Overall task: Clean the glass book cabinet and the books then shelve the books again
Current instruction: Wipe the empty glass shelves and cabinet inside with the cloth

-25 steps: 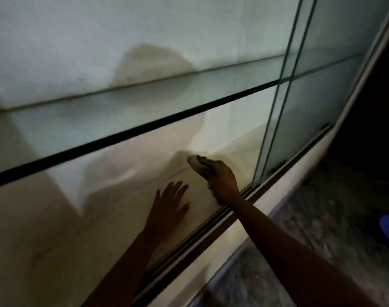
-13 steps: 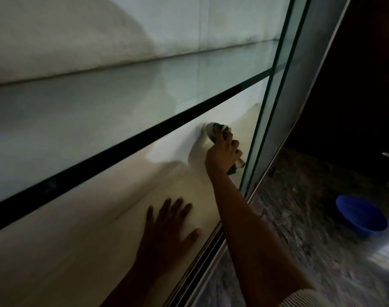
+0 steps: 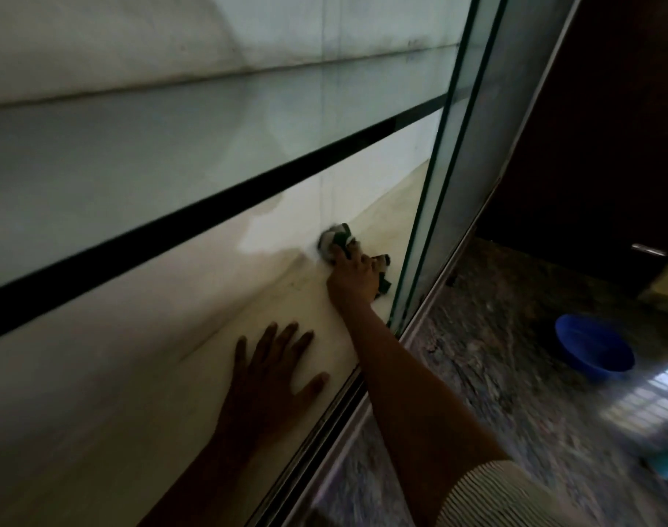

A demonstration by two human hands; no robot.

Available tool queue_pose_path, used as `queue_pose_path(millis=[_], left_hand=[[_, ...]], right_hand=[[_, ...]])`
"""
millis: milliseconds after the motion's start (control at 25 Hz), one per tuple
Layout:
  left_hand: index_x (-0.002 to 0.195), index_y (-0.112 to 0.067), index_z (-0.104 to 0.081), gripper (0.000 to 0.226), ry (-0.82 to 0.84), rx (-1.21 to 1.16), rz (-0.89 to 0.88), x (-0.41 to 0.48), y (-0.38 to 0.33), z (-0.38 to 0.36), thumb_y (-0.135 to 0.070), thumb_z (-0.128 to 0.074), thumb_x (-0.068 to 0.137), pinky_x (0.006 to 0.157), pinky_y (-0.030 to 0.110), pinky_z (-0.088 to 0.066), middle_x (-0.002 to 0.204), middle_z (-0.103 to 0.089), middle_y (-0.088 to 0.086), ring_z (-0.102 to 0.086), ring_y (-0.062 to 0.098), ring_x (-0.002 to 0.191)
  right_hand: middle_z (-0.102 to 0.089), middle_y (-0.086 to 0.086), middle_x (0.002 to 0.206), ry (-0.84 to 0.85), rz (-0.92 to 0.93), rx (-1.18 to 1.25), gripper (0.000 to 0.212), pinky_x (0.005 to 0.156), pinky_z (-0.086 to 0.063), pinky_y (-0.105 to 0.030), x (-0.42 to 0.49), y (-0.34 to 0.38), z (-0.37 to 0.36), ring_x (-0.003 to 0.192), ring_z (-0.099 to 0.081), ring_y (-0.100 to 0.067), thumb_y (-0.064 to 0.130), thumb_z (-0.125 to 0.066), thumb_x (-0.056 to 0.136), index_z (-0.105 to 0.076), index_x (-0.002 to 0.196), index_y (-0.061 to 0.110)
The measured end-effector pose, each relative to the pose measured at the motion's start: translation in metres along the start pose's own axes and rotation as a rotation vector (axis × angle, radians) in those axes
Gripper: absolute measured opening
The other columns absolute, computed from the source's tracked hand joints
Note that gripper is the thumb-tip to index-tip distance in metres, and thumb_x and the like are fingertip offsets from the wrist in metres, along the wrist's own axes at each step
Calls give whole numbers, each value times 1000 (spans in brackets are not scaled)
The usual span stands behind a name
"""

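Observation:
The glass book cabinet (image 3: pixel 173 154) fills the left of the view, with no books on its shelves. A glass shelf with a dark front edge (image 3: pixel 195 214) crosses it. My left hand (image 3: pixel 271 378) lies flat with fingers spread on the cream bottom shelf (image 3: pixel 135 393). My right hand (image 3: pixel 353 279) reaches deeper in and grips a crumpled green and white cloth (image 3: pixel 338 237), pressing it where the bottom shelf meets the back wall. A sliding glass door (image 3: pixel 450 146) stands just right of that hand.
A blue bowl (image 3: pixel 594 346) sits on the speckled stone floor (image 3: pixel 496 355) to the right. The cabinet's metal sliding track (image 3: pixel 325 431) runs along the front edge. A dark wooden door with a metal handle (image 3: pixel 648 249) stands at the far right.
My right hand has moved with the cloth along the back of the lower shelf towards the glass door. My left hand has stayed flat on the shelf. The view has swung right.

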State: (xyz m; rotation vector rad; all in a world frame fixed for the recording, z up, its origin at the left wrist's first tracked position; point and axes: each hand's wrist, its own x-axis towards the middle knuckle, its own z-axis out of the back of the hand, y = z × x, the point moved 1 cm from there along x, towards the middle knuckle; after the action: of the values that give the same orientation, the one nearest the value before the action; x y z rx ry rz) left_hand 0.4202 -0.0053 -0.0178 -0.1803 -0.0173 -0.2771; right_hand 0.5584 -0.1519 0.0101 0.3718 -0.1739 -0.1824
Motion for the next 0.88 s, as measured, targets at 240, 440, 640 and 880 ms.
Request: queue_pose_path(millis=[240,440,640,880], left_hand=[[142,-29,-37,110,-83,-137,123,-37,18,15,-84,19,65,111,59,-12,152,-31,1,-27,24,141],[145,-32,-28,85,2,-19,336,-147,29,33,-77,-33,73,111,58,-12,154,-25,0,-20,24,143],[127,-23,-46,86,88,143,314,-234,35,17,-19,-87,52,65,71,-43,126,-57,25,-55,54,106],[127,-17,-59,81,-25,44,536,-235,22,14,-67,-6,90,90,64,-40,130,-57,13,-55,38,118]], right_hand=[[-18,-9,155,138,293,-37,51,115,-16,-45,-56,8,-1,137,-25,-35,16,-35,96,-30,145,29],[-13,-6,156,249,490,-6,52,113,-17,-42,-120,37,-5,138,-22,-34,16,-35,96,-29,145,31],[-10,-4,157,330,689,-8,54,114,-17,-44,-181,61,-7,138,-20,-35,17,-36,98,-23,147,35],[-26,-6,153,390,963,40,47,106,-29,-41,-224,68,-5,131,-33,-33,18,-41,97,-36,142,31]])
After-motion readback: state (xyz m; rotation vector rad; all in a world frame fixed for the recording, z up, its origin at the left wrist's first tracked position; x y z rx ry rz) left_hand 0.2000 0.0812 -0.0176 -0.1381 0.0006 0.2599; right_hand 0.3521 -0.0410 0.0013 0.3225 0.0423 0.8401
